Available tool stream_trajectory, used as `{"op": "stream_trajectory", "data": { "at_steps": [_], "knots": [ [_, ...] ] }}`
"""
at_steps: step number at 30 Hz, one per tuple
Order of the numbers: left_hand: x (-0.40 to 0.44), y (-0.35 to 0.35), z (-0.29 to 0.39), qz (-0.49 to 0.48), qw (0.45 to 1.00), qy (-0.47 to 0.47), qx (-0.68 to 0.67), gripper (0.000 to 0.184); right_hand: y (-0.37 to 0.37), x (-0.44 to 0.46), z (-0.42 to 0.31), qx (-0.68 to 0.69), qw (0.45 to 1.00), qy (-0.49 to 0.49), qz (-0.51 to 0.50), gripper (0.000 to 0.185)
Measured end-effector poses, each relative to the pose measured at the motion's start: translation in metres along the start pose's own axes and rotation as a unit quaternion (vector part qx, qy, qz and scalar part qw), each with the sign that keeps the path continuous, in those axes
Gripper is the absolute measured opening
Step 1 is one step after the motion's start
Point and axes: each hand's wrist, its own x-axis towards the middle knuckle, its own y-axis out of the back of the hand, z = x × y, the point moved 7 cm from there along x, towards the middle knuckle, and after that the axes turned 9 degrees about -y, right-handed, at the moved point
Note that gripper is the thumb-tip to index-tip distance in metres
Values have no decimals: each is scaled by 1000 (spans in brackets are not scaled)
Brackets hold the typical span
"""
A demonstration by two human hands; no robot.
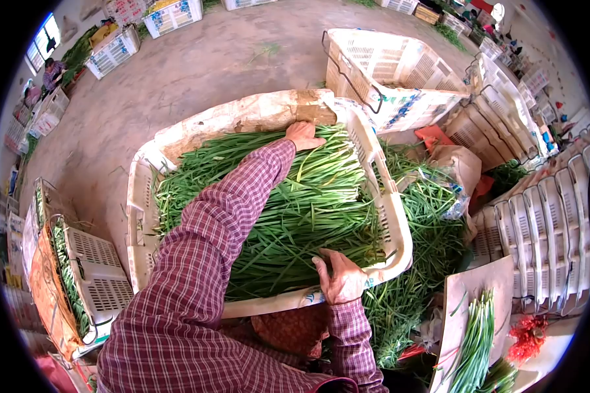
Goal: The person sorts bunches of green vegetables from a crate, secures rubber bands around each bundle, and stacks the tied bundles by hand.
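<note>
A large white plastic basket (400, 223) holds a thick layer of long green leafy stalks (288, 209). My left hand (303, 135) lies on the stalks by the basket's far wall, its thumb apart from the fingers and nothing gripped. At the near right part of the basket is my right hand (343, 276), thumb and fingers apart, over the edge of the stalks and beside the rim. It holds nothing. My left sleeve covers part of the stalks and the basket's left side.
Loose greens (432, 242) lie right of the basket. Behind them stand a white crate (400, 105) and stacked crates (544, 223). A board (498, 275) bears a bundle of stalks (475, 340), near red ties (528, 337). Another crate (98, 262) stands left. A person (52, 75) is far left.
</note>
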Motion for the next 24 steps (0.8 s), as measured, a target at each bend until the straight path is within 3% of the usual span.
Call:
{"op": "stream_trajectory", "data": {
  "at_steps": [6,8,10,12,13,14,16,17,18,20,22,24],
  "knots": [
    [5,-17,-10,-43,999,15,0,56,1,1,1,2,1000,-6,-9,22],
    [-4,-6,11,55,984,-90,144,51,2,1,1,0,1000,-3,-4,22],
    [-3,-9,11,45,978,-99,176,48,2,1,0,0,1000,-2,2,21],
    [-3,-8,10,45,982,-133,124,48,2,1,0,1,1000,-3,3,20],
    [2,-19,0,-62,993,-69,68,51,2,1,0,2,1000,-2,3,20],
    [0,-18,-2,-62,993,-69,69,51,2,1,1,3,1000,-4,4,20],
    [0,-24,-17,-4,995,-83,-60,67,3,1,1,2,1000,-5,4,19],
    [5,-31,-23,-2,995,-83,-53,74,3,1,1,5,1000,-9,3,19],
    [6,-25,-19,-2,995,-84,-52,74,3,0,2,7,1000,-14,2,19],
    [1,-17,-17,-69,995,15,-67,74,2,-1,1,8,1000,-17,11,17],
    [2,-20,-26,-61,994,10,-90,74,5,0,2,8,1000,-20,22,16],
    [1,-28,-28,-49,987,-52,-145,70,6,0,1,6,1000,-15,25,15]
  ]
}}
